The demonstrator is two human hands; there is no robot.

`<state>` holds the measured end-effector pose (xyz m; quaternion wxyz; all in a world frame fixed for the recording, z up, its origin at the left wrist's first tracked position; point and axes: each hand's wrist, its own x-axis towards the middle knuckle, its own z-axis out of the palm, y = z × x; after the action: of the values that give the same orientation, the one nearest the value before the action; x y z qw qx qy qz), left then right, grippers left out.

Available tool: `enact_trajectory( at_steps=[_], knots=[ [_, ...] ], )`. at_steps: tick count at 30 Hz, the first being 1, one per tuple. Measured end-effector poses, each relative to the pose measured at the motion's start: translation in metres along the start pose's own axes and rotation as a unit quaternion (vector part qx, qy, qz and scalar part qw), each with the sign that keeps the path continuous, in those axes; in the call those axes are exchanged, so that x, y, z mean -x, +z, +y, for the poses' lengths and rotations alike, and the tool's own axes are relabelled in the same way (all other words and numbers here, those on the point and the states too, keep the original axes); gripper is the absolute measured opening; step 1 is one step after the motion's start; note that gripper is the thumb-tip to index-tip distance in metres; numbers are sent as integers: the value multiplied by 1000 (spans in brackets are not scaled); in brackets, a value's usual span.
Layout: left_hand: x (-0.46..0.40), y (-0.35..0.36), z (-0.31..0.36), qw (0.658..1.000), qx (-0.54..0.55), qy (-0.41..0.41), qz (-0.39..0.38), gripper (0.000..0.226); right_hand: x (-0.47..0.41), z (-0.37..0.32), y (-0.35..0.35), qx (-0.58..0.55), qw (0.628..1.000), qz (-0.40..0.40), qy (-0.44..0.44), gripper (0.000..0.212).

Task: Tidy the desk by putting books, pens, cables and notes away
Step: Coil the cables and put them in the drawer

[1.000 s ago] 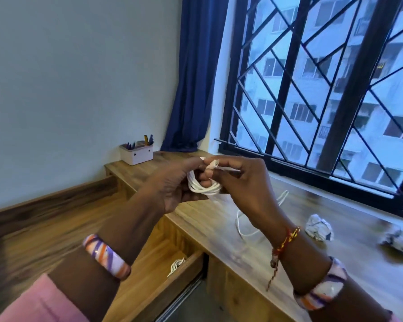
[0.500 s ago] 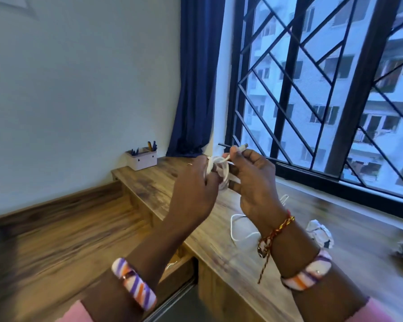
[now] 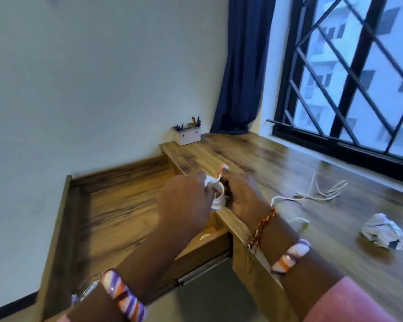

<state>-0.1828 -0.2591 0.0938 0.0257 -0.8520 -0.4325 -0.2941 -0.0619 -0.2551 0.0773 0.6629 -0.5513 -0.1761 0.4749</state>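
Note:
Both my hands hold a coiled white cable (image 3: pixel 218 195) over the edge between the wooden desk (image 3: pixel 277 163) and its open drawer (image 3: pixel 116 205). My left hand (image 3: pixel 184 203) grips the coil from the left. My right hand (image 3: pixel 240 194) pinches its top end from the right. A second white cable (image 3: pixel 316 191) lies loose on the desk to the right, with a white plug (image 3: pixel 298 223) by my right wrist. Another small white cable (image 3: pixel 204 237) lies in the drawer, mostly hidden under my left arm.
A crumpled paper ball (image 3: pixel 383 233) sits on the desk at the right. A white pen holder (image 3: pixel 187 135) with pens stands at the desk's far left corner by the wall. A blue curtain (image 3: pixel 244 66) and a barred window (image 3: pixel 358 77) line the back.
My hands have come down from chest height with the coil to just above the desk edge by the drawer. The view has tilted down, and the whole open drawer shows now.

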Motion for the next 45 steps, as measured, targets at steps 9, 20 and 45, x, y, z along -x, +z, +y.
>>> enact_trajectory(
  at_steps=[9, 20, 45],
  knots=[
    [-50, 81, -107, 979, 139, -9, -151, 15, -61, 51, 4, 115, 983, -145, 17, 9],
    [-61, 276, -167, 939, 203, -114, -253, 18, -129, 121, -56, 697, 673, 118, -216, 29],
    [-77, 236, -84, 910, 275, 265, -159, 33, -117, 118, -73, 649, 641, 279, -302, 38]
  ],
)
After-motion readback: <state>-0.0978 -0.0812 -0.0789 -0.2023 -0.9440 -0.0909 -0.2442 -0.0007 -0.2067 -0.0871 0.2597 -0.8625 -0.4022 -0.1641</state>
